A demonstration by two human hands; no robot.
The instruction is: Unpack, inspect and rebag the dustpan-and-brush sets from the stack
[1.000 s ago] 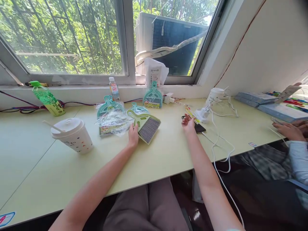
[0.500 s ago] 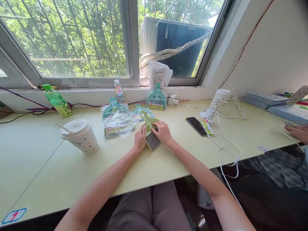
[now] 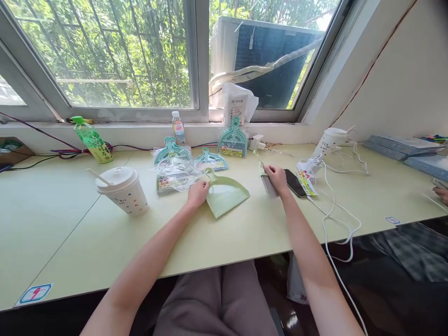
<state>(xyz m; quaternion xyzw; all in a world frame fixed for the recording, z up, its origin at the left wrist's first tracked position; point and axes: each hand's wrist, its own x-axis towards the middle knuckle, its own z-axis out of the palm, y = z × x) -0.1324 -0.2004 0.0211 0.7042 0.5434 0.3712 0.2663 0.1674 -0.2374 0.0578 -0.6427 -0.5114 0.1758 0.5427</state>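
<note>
A pale green dustpan (image 3: 226, 195) rests on the table in front of me. My left hand (image 3: 198, 193) is closed on its left edge near the handle. Off to the right, my right hand (image 3: 276, 179) grips a small green hand brush (image 3: 269, 185) with grey bristles pointing down. The brush looks slightly blurred, and my fingers cover part of its head. Behind my left hand lie packaged teal dustpan-and-brush sets (image 3: 171, 151) under crumpled clear plastic wrap (image 3: 177, 170).
A lidded paper cup (image 3: 123, 191) with a straw stands at left, near a green bottle (image 3: 93, 140). A black phone (image 3: 294, 183) and white cable (image 3: 329, 210) lie right of the brush. Another packaged set (image 3: 233, 140) leans by the window. Another person's hand (image 3: 441, 193) shows at far right.
The brush has come apart from the dustpan. My right hand has carried it to the right, while my left hand keeps the dustpan and has shifted slightly left.
</note>
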